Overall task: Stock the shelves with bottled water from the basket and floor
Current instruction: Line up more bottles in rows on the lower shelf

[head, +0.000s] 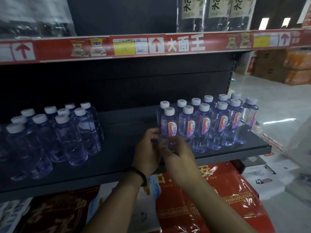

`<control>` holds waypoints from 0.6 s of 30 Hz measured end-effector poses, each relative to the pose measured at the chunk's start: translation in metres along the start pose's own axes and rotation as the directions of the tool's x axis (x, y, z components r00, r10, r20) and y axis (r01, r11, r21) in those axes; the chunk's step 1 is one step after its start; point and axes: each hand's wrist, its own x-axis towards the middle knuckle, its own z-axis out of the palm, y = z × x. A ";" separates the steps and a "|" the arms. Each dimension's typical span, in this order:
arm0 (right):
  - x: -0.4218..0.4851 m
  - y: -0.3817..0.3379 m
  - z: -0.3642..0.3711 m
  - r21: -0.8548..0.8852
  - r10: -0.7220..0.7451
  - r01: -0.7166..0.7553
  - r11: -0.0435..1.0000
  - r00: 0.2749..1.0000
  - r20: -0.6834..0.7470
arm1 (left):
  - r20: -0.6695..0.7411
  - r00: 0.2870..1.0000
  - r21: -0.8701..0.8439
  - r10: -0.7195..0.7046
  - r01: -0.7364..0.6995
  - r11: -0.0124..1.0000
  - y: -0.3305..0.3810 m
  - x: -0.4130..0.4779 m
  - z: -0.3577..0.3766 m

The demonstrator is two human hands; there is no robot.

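Small clear water bottles with white caps stand on the dark middle shelf (127, 158). Several labelled ones form two rows at the right (222, 125); an unlabelled-side group (55, 132) stands at the left. The leftmost front bottle of the right rows (169, 125) stands on the shelf between my hands. My left hand (148, 152) curls round its lower left side. My right hand (176, 152) wraps the bottle's base from the front. A dark bead bracelet sits on my left wrist.
A red price strip (151, 46) edges the shelf above, which carries tall dark bottles (217, 12). Red bagged goods (210, 199) lie below the middle shelf. Cardboard boxes (272, 66) stand on the grey floor at the far right.
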 end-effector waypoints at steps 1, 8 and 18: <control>0.002 -0.004 0.005 -0.022 -0.018 0.018 1.000 1.000 0.011 | -0.036 0.999 0.072 0.018 -0.015 0.997 0.001 -0.004 -0.009; 0.001 -0.032 0.070 -0.089 -0.073 0.092 0.992 0.977 0.200 | -0.474 0.845 0.407 0.248 -0.039 0.912 0.004 -0.045 -0.114; -0.013 -0.048 0.170 0.001 -0.149 0.170 0.985 0.861 0.486 | -0.544 0.839 0.250 0.008 0.153 0.956 0.002 -0.086 -0.218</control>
